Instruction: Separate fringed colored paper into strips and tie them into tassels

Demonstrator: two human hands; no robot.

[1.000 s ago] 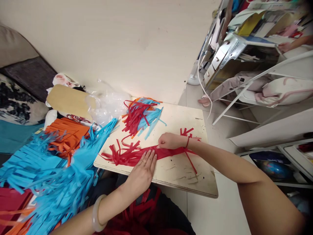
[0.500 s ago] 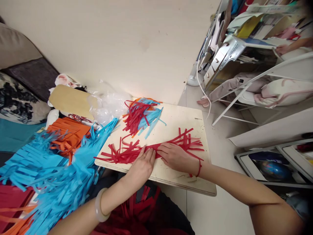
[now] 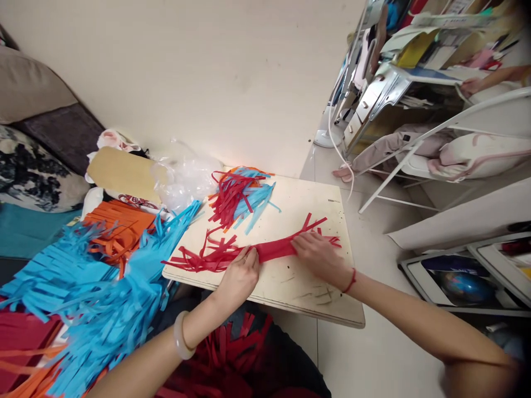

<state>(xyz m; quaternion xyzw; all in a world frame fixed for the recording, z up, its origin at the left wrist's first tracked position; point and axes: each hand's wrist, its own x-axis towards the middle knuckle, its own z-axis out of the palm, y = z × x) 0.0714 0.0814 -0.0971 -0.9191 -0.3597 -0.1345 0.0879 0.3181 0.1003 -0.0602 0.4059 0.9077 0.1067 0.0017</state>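
Note:
A red fringed paper strip (image 3: 276, 249) lies across the wooden board (image 3: 286, 293), its middle flat and its cut ends spread to both sides. My left hand (image 3: 241, 272) is closed on the strip left of its middle, fingers bent against the paper. My right hand (image 3: 318, 258), a little blurred, grips the strip where its right fringe begins. Farther back on the board rests a bundle of tassels (image 3: 232, 199) in red, blue and orange. More red fringe (image 3: 232, 345) lies on my lap.
To the left are piled blue fringed paper (image 3: 103, 298), orange fringed paper (image 3: 120, 221) and a clear plastic bag (image 3: 182, 174). A wall (image 3: 199, 83) rises behind the board. At the right stand a white folding chair (image 3: 448, 130) and a desk, where another person's hand (image 3: 473, 85) shows.
My right hand has slid right along the red strip, away from my left hand, baring its flat middle. My left hand stays nearly in place on the paper.

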